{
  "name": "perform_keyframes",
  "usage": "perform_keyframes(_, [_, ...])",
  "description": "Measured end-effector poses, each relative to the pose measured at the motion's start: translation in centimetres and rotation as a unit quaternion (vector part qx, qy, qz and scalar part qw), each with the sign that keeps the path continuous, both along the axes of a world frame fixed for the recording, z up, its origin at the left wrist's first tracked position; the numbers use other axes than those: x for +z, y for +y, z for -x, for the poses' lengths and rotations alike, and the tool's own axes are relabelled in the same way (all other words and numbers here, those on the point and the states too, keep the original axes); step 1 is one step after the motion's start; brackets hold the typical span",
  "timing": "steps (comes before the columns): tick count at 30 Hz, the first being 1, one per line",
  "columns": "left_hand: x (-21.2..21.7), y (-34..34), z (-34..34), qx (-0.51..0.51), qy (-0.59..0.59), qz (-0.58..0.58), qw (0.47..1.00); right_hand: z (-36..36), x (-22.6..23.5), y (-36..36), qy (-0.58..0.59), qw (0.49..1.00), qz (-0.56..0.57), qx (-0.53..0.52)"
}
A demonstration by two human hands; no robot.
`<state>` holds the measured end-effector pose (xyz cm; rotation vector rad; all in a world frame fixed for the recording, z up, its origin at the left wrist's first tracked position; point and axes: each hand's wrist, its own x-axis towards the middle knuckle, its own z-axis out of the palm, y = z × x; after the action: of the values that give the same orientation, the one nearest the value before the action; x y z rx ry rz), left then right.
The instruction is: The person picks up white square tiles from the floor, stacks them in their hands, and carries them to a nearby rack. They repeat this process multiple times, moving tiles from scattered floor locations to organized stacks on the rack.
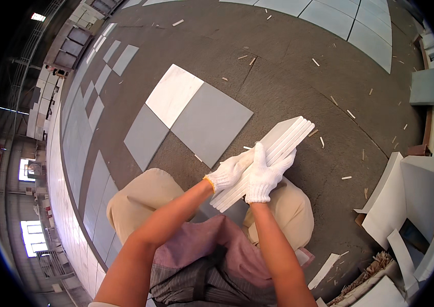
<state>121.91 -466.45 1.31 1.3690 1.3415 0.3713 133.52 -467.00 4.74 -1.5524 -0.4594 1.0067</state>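
Above my bent knees I hold a slanting stack of several thin tiles (289, 134), grey on the face with white edges turned up. My left hand (229, 173), in a white knit glove, is closed round its left side. On the right side my gloved right hand (264, 179) grips the stack, with its thumb lying along the edges. Just ahead on the floor lie a white veined tile (174, 94), a large grey tile (212, 120) touching it, and a smaller grey tile (146, 137) to the left. The undersides of both hands are hidden.
Pale blue-grey tiles (324, 19) cover the floor at the far right, and more tiles (75, 158) run down the left. Small strips (351, 114) litter the dark floor. Opened cartons (385, 199) and a white offcut (324, 270) lie to my right.
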Motion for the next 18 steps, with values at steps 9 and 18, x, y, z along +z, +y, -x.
perform_keyframes(9, [-2.2, 1.0, 1.7, -0.109, 0.075, -0.038, 0.99, 1.4, 0.2, -0.6, -0.009, 1.0, -0.003, 0.003])
perform_keyframes(18, [4.0, 5.6, 2.2, -0.281, 0.152, 0.005, 0.947, 2.1, 0.1, -0.4, -0.088, 0.996, -0.009, 0.033])
